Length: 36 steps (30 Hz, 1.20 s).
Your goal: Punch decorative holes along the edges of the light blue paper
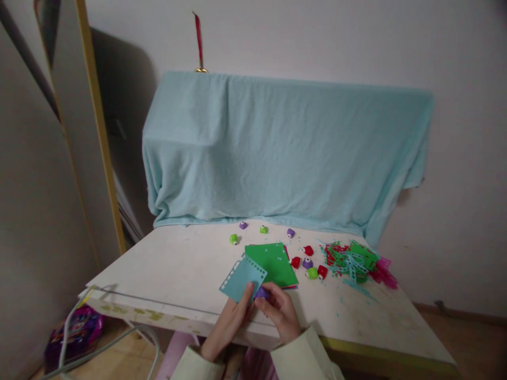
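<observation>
Left hand (232, 321) pinching blue paper sheet (242, 278), right hand (279, 310) gripping purple punch (262, 293) at its edge, green sheet (273, 264) on white tabletop (182, 269), no readable writing

Beside the green sheet (273, 262) on the white table (178, 274) lie a light blue sheet (241, 277) with a punched-hole edge, a purple punch (262, 293) just below it, red, purple and green punches to its right, and behind it a pale blue cloth (277, 148).
</observation>
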{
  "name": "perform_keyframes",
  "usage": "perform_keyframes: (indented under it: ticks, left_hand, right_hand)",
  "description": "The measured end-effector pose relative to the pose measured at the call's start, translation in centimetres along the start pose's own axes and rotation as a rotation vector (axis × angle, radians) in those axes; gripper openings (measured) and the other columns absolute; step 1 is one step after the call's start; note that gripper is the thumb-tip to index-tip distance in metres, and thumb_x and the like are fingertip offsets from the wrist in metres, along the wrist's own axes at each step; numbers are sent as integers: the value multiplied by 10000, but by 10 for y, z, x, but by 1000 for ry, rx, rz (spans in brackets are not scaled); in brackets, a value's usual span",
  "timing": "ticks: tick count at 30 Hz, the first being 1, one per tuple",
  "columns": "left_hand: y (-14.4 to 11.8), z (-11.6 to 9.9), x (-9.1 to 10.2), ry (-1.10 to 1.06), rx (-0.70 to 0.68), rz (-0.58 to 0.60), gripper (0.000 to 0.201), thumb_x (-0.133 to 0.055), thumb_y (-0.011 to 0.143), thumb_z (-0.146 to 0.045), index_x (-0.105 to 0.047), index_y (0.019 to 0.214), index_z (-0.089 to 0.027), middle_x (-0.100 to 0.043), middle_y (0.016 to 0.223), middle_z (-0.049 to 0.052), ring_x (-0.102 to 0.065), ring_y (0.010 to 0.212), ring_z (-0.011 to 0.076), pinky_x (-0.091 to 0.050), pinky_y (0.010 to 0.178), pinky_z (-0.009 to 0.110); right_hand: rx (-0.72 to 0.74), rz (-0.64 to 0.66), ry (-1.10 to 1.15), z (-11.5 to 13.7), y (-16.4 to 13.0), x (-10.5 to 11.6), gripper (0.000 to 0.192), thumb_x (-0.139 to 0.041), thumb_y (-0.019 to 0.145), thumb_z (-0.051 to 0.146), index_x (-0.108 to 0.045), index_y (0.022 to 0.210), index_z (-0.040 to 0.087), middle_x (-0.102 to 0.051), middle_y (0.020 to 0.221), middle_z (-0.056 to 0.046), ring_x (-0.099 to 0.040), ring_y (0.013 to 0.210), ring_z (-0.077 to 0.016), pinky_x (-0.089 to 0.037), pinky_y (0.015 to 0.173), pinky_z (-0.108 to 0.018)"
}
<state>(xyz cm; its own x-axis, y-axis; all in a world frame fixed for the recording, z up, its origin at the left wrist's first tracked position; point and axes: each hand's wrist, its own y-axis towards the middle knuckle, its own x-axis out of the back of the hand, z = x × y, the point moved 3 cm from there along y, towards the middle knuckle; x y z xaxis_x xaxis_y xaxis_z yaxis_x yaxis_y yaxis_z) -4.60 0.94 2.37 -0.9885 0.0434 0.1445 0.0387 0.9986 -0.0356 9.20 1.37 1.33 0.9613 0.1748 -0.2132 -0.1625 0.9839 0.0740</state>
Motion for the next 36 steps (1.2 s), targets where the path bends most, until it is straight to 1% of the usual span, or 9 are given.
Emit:
perform_keyframes:
  ticks: [4,7,10,12,16,23,27,31,36]
  left_hand:
    - [3,1,-3,65,-53,104,571,-403,870,-506,-415,1313,-146,-374,1410,85,-316,1312,189,-148,1132,344]
    - [3,0,-3,93,-75,98,513,-418,863,-507,-504,1231,-161,-486,1325,85,-389,1266,213,-203,1114,379]
    - [3,-1,-4,108,-75,109,463,-396,875,-510,-606,1068,-145,-653,1073,88,-522,1124,230,-291,1068,399]
    - [2,0,-5,121,-88,121,458,-387,877,-515,-632,1002,-148,-680,980,79,-537,1097,234,-313,1050,401]
    - [3,0,-5,117,-136,105,448,-425,861,-513,-615,1069,-165,-643,1092,77,-450,1204,223,-239,1093,390]
    - [5,3,-8,90,-169,120,508,-427,876,-480,-481,1263,-156,-523,1279,97,-410,1241,217,-195,1111,396]
    - [6,3,-7,106,-164,130,461,-411,882,-484,-553,1178,-160,-601,1169,95,-508,1129,210,-255,1083,369]
    - [6,4,-5,136,-158,137,424,-411,882,-487,-601,1067,-157,-661,1006,70,-545,1054,204,-282,1062,365]
    - [3,-1,-4,155,-192,166,383,-417,887,-452,-627,1010,-156,-665,1003,71,-555,1035,201,-327,1033,347]
  right_hand:
    - [20,-34,19,1,0,1,326,-697,731,387,-620,955,163,-545,707,-3,-435,580,-117,-322,495,-220]
    - [30,-50,23,2,0,1,316,-691,738,387,-628,956,167,-559,709,-9,-444,584,-124,-327,500,-227]
    - [37,-70,6,3,1,1,295,-694,740,373,-637,954,178,-582,744,-17,-475,616,-137,-348,527,-235]
    - [45,-78,-3,3,1,1,283,-692,744,369,-642,953,185,-596,769,-22,-492,638,-143,-360,542,-236]
    - [44,-111,9,0,2,2,295,-688,748,374,-642,975,192,-610,796,-28,-499,639,-140,-371,531,-227]
    - [43,-138,6,0,2,1,336,-689,745,386,-640,1009,184,-607,759,-24,-487,599,-130,-387,522,-229]
    - [39,-132,7,-1,2,2,327,-690,746,379,-639,1002,182,-603,748,-20,-485,599,-131,-387,531,-233]
    - [48,-129,20,-2,2,2,324,-678,757,384,-630,1006,183,-578,706,-7,-462,579,-126,-365,516,-232]
    - [56,-151,67,-9,4,6,335,-668,766,385,-619,1012,164,-533,658,3,-442,579,-126,-351,527,-240]
